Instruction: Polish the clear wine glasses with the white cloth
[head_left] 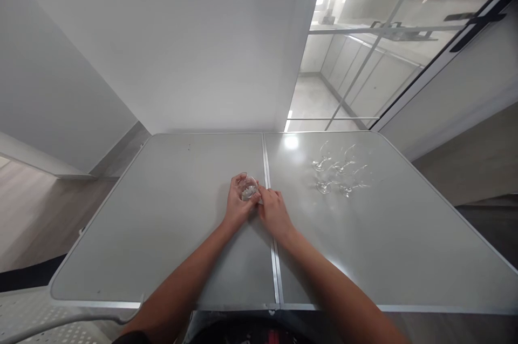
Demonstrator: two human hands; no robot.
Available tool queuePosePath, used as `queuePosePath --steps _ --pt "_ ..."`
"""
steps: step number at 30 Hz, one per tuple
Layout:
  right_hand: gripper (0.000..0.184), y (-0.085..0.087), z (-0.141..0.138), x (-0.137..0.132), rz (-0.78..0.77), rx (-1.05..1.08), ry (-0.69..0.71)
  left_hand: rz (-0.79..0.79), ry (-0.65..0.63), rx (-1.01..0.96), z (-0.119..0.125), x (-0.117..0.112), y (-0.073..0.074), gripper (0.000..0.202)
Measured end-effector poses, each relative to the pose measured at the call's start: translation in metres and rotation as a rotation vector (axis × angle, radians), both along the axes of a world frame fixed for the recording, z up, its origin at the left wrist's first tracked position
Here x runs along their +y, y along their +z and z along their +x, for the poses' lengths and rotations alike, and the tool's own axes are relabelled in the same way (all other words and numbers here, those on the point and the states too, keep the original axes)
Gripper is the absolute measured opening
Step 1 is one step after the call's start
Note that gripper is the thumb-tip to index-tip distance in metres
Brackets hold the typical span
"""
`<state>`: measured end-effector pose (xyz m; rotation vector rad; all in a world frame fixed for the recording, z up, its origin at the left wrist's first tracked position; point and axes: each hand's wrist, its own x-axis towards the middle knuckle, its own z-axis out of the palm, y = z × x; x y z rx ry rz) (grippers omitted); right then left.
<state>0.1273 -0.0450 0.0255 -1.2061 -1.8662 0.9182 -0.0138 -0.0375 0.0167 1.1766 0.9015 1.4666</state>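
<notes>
Near the middle of the table, just left of its seam, my left hand (237,204) curls around a clear glass (248,189). The glass appears tilted, with its round opening facing partly up toward me. My right hand (275,211) is closed at the glass's right side, its fingers meeting my left fingertips there. The part of the glass between the two hands is hidden, so its full shape cannot be made out. To the right stands a group of several clear stemmed glasses (324,186), their thin outlines hard to separate.
The light grey folding table (170,257) has a metal seam (277,279) down its middle and a metal edge. A white wall (210,63) rises behind it. A glass-paned door (348,74) is at the back right, and a white perforated chair (44,317) at the lower left.
</notes>
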Motion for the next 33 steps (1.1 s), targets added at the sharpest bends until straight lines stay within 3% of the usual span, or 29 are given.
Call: queuePosePath --steps 3,6,9,11,13,15,17,19,21,23,25,27,29,33 --pt "0.038 0.001 -0.003 -0.003 0.060 -0.016 -0.045 0.013 -0.023 -0.052 -0.002 0.000 0.006 0.061" --pt "0.027 0.003 0.000 -0.001 -0.277 0.305 0.193 -0.081 -0.233 -0.191 -0.009 -0.001 0.011 0.062" --pt "0.037 0.003 0.006 0.003 -0.690 0.642 0.425 -0.179 -0.378 -0.296 -0.015 -0.004 0.014 0.069" --pt "0.040 0.003 0.009 0.005 -0.768 0.697 0.457 -0.180 -0.373 -0.332 -0.015 -0.006 0.014 0.072" --pt "0.034 0.003 0.009 0.005 -0.625 0.570 0.380 -0.139 -0.299 -0.330 -0.012 -0.005 0.013 0.068" --pt "0.023 0.004 0.007 0.004 -0.342 0.325 0.205 -0.079 -0.195 -0.267 -0.007 -0.004 0.011 0.061" --pt "0.032 0.005 0.003 0.001 -0.077 0.081 0.021 -0.033 -0.097 -0.175 -0.003 -0.002 0.010 0.057" --pt "0.043 0.005 0.001 -0.001 0.056 -0.031 -0.075 -0.028 -0.064 -0.134 -0.002 -0.002 0.011 0.056" --pt "0.037 0.006 0.002 -0.001 -0.010 0.035 -0.012 -0.062 -0.108 -0.183 -0.005 -0.001 0.013 0.057" --pt "0.026 0.008 0.006 0.002 -0.270 0.252 0.171 -0.122 -0.223 -0.258 -0.012 -0.001 0.015 0.060" --pt "0.034 0.008 0.012 0.006 -0.592 0.485 0.377 -0.177 -0.344 -0.294 -0.018 -0.001 0.016 0.065" --pt "0.041 0.008 0.017 0.009 -0.775 0.600 0.471 -0.213 -0.403 -0.289 -0.021 -0.001 0.015 0.067" --pt "0.038 0.007 0.019 0.010 -0.704 0.537 0.422 -0.213 -0.349 -0.267 -0.018 0.000 0.012 0.062" --pt "0.027 0.006 0.014 0.009 -0.155 0.144 0.067 -0.132 -0.138 -0.213 -0.009 0.002 0.007 0.056"
